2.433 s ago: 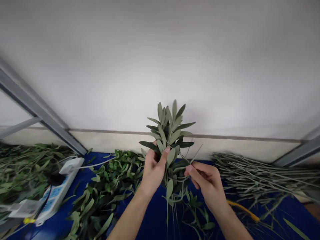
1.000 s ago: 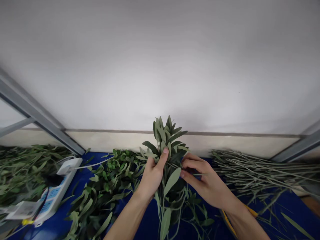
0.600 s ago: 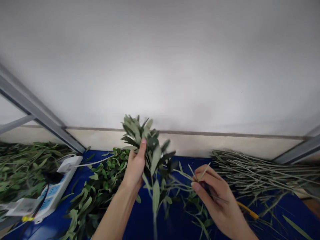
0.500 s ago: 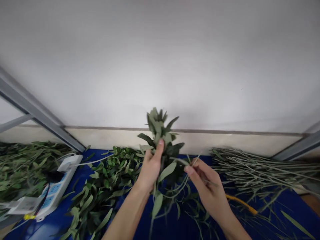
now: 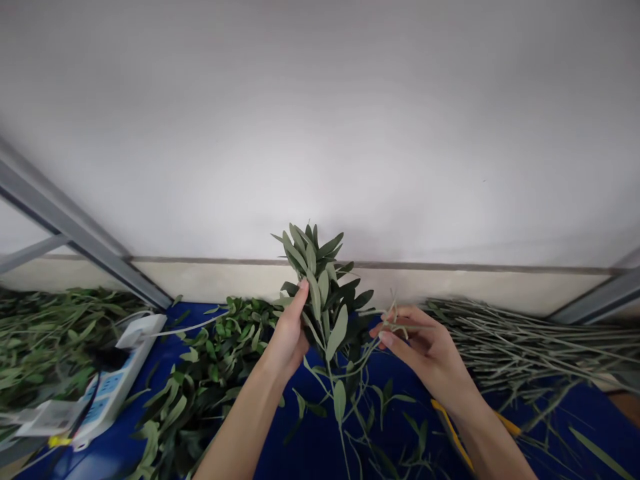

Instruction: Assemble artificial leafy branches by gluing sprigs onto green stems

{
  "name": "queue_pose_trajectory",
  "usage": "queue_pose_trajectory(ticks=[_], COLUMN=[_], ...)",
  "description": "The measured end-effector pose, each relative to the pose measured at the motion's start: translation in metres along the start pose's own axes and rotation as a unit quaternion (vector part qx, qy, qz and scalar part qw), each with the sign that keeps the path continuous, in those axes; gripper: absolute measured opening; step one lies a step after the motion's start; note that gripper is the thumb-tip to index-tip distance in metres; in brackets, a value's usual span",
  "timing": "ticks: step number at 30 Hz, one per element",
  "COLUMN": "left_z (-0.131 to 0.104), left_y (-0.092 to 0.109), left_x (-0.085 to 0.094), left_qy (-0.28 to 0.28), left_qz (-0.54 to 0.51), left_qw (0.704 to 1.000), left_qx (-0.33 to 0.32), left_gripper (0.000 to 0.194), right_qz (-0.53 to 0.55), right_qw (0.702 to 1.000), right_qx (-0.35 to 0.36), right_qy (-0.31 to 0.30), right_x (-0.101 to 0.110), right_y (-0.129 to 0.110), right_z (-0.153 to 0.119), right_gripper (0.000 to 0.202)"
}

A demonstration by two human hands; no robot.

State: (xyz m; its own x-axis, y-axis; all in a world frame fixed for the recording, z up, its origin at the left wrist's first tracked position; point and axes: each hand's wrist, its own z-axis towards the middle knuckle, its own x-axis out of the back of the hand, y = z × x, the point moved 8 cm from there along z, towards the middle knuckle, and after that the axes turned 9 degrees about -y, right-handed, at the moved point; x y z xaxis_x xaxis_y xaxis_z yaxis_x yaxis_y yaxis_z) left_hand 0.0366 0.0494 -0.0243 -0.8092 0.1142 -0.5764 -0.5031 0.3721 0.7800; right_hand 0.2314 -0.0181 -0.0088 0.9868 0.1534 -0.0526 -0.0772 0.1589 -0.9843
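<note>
Leafy green sprigs [image 5: 320,293] stand upright in a bunch at the middle, with my left hand [image 5: 293,330] closed around them, thumb on the leaves. To the right, my right hand [image 5: 417,340] pinches several thin pale stems between thumb and fingers. These stems curve left toward the lower part of the bunch. Below my hands, a few long stems with sparse leaves hang over the blue surface [image 5: 295,447]. My left palm hides part of the bunch.
Leafy cuttings [image 5: 200,373] lie left of centre, and more greenery [image 5: 45,333] is at the far left. Between them sits a white power strip [image 5: 117,380] with cables. Bare stems [image 5: 520,340] are piled at the right. A yellow-handled tool [image 5: 453,433] lies beside my right forearm.
My left hand has shifted slightly left and its thumb is lower on the spread-out bunch. My right hand has moved a little right with the stems. More of the yellow handles shows.
</note>
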Motion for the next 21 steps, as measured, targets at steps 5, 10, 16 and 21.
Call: queue_pose_trajectory(ticks=[5,10,16,21], left_z=[0.009,0.005,-0.011,-0.025], left_y=[-0.005,0.0,0.004,-0.024], left_x=[-0.001,-0.002,0.003,-0.002], left_qy=[-0.067,-0.155,-0.152,-0.176], left_qz=[-0.014,0.055,0.125,0.19], left_qw=[0.998,0.985,0.967,0.965], left_qx=[0.007,-0.052,-0.164,-0.05], left_gripper=[0.063,0.088,0.11,0.086], right_qz=[-0.011,0.036,0.142,0.154], right_qw=[0.999,0.996,0.979,0.978], right_qx=[0.037,0.039,0.059,0.116], right_qy=[0.019,0.074,0.13,0.077], right_x=[0.002,0.008,0.014,0.002], right_y=[-0.001,0.008,0.02,0.013], right_z=[0.002,0.006,0.012,0.023], right_gripper=[0.015,0.017,0.02,0.017])
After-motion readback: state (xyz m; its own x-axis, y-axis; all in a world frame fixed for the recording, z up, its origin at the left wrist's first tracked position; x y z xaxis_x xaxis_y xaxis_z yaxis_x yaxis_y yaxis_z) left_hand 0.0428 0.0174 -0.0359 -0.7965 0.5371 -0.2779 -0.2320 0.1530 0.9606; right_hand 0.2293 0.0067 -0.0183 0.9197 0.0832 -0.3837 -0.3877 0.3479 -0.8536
